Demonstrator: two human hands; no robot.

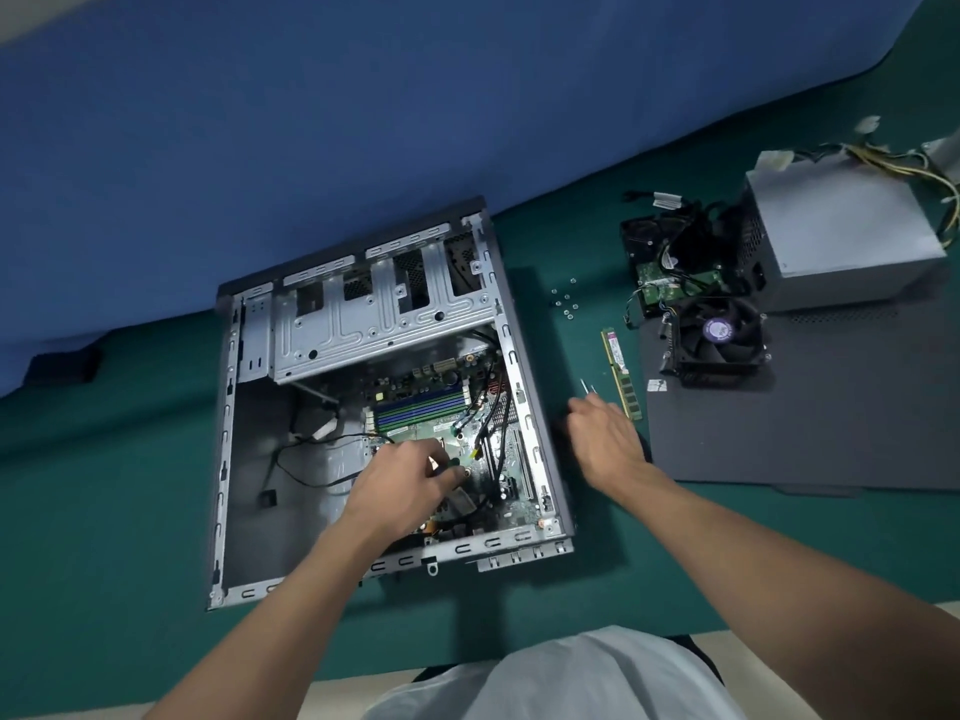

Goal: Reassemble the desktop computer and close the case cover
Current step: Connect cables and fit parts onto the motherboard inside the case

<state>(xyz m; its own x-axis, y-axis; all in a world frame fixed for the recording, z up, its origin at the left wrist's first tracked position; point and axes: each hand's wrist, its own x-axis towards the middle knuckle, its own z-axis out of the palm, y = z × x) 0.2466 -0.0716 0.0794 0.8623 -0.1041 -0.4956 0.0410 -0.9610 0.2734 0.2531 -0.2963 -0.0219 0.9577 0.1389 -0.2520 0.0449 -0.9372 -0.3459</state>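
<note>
The case lies open on its side on the green surface, with the motherboard in its lower right part. The case cover lies flat well to the right, carrying the cooler fan and the power supply.

The left hand reaches down onto the board. Its fingers are curled, with the tips at a small green thing, but it cannot be told whether they pinch it. The right hand hovers outside the case, just beside its right wall. Its fingers are loosely spread, hold nothing, and point toward a thin metal tool and the memory stick.

The step looks like an early one: seating or fixing something on the board while the right hand fetches the next item. To do it well:

- The left hand should stay steady so that whatever it locates does not shift.
- The right hand should take only 1 item, gripping the tool by its shaft or the stick by its edges, clear of the contacts.
- The black cables crossing the board should be kept out from under any part being pressed home.
- The loose screws lie further back and are easily scattered by a sweeping wrist.
</note>
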